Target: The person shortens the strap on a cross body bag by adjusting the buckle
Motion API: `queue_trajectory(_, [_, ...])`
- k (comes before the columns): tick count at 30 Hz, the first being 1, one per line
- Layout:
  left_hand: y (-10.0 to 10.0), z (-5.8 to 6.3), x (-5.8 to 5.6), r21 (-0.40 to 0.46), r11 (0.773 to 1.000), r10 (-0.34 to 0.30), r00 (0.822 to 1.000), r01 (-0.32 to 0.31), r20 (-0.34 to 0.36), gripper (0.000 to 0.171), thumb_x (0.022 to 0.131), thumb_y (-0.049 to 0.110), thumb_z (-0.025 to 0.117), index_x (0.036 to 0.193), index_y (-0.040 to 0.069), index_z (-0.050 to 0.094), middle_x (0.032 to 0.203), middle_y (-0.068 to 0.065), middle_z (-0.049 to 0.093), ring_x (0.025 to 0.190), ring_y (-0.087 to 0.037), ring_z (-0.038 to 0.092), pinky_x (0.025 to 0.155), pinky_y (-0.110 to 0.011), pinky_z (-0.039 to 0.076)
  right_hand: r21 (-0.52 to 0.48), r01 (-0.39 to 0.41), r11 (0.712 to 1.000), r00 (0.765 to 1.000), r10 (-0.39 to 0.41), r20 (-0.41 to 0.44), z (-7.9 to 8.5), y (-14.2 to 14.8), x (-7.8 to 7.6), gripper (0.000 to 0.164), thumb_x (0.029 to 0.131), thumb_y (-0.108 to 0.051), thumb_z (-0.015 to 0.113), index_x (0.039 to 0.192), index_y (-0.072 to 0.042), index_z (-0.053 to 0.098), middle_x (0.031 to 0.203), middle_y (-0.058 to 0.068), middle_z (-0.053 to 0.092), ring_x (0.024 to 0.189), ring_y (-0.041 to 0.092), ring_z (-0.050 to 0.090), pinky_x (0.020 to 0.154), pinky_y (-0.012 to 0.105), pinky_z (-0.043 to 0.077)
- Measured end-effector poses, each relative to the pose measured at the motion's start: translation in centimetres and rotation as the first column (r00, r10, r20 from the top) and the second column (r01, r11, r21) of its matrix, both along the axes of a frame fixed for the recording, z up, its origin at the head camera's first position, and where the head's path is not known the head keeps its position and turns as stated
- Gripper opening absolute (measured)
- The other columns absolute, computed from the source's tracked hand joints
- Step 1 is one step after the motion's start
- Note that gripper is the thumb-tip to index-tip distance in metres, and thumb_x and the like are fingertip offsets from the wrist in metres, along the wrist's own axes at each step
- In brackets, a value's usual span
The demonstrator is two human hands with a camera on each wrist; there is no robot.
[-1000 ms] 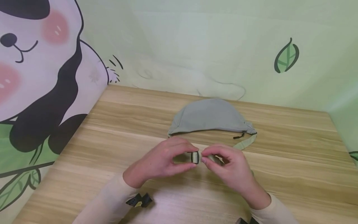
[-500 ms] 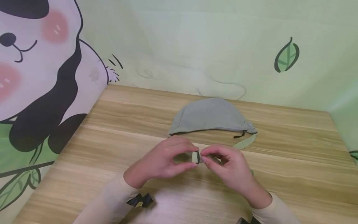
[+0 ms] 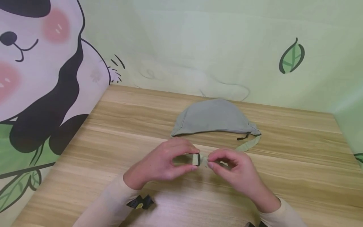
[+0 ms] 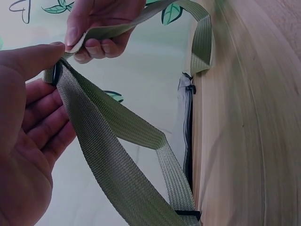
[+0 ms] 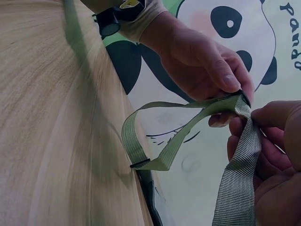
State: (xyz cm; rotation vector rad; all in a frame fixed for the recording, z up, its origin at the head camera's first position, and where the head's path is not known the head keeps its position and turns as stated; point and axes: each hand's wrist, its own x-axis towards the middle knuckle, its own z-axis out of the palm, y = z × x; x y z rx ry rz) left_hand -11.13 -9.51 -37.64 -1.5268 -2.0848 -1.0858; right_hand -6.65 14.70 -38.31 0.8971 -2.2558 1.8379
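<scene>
A grey waist bag lies on the table, its green webbing strap raised toward me. My left hand pinches a small black strap slider between thumb and fingers, with the webbing looped through it. Just to the right, my right hand pinches the strap between thumb and index finger. A short stretch of webbing spans the small gap between the hands. In the left wrist view, two lengths of strap hang from the slider toward a black ring at the bag's end.
The wooden table meets a pale green printed backdrop behind the bag. A black zipper pull hangs at the bag's right end. Black camera mounts sit at both wrists, the left mount showing more fully.
My right hand has shifted slightly right, and the gap between the hands is wider with more strap showing. The slider in my left hand has moved a little left. The bag stays put.
</scene>
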Motion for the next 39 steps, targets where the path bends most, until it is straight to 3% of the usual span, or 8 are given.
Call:
queue_trajectory(6, [0.0, 0.0, 0.0, -0.022, 1.0, -0.019, 1.0, 0.019, 0.02, 0.034, 0.083, 0.024, 0.074, 0.111, 0.007, 0.065, 0.104, 0.002, 0.066, 0.1, -0.009, 0.06, 0.095, -0.021, 0.045, 0.008, 0.006, 1.0, 1.0, -0.007, 0.028, 0.1, -0.1, 0.1, 0.017, 0.082, 0.004, 0.071, 0.094, -0.009, 0.068, 0.091, 0.009, 0.069, 0.085, 0.017, 0.066, 0.074, 0.029, 0.057])
queue_trajectory(13, [0.1, 0.1, -0.1, -0.054, 0.998, -0.034, 0.999, 0.036, 0.022, 0.035, 0.082, 0.022, 0.075, 0.113, 0.01, 0.064, 0.105, 0.003, 0.065, 0.101, -0.007, 0.058, 0.095, -0.02, 0.045, -0.038, -0.016, 0.999, 1.0, 0.016, 0.002, 0.1, -0.5, 0.0, 0.021, 0.081, 0.008, 0.069, 0.096, -0.007, 0.068, 0.092, 0.015, 0.069, 0.087, 0.017, 0.066, 0.075, 0.028, 0.057])
queue_trajectory(25, [0.3, -0.1, -0.1, -0.05, 0.997, -0.052, 0.998, 0.053, 0.022, 0.036, 0.082, 0.023, 0.075, 0.112, 0.009, 0.064, 0.104, 0.004, 0.066, 0.1, -0.007, 0.058, 0.096, -0.021, 0.044, -0.015, 0.0, 1.0, 1.0, 0.0, -0.006, 0.4, -1.2, -0.1, 0.018, 0.082, 0.004, 0.07, 0.095, -0.008, 0.069, 0.092, 0.005, 0.07, 0.08, 0.016, 0.064, 0.064, 0.026, 0.055])
queue_trajectory(33, [0.1, -0.1, 0.1, -0.005, 0.999, -0.047, 0.999, 0.047, 0.001, 0.038, 0.078, 0.018, 0.078, 0.112, 0.006, 0.065, 0.103, 0.001, 0.068, 0.099, -0.01, 0.061, 0.096, -0.023, 0.046, -0.017, -0.003, 1.0, 1.0, 0.004, 0.026, 0.1, -0.9, 0.0, 0.02, 0.081, 0.007, 0.07, 0.098, -0.002, 0.066, 0.096, 0.009, 0.069, 0.09, 0.017, 0.066, 0.081, 0.03, 0.056])
queue_trajectory(39, [-0.1, -0.1, 0.1, 0.021, 0.999, -0.036, 0.999, 0.036, 0.002, 0.038, 0.078, 0.017, 0.078, 0.111, 0.006, 0.065, 0.102, -0.001, 0.068, 0.098, -0.011, 0.062, 0.094, -0.023, 0.047, -0.026, -0.006, 1.0, 1.0, 0.005, -0.018, -0.3, -0.1, 0.1, 0.025, 0.079, 0.011, 0.069, 0.1, -0.003, 0.066, 0.094, 0.01, 0.068, 0.089, 0.017, 0.065, 0.081, 0.03, 0.056])
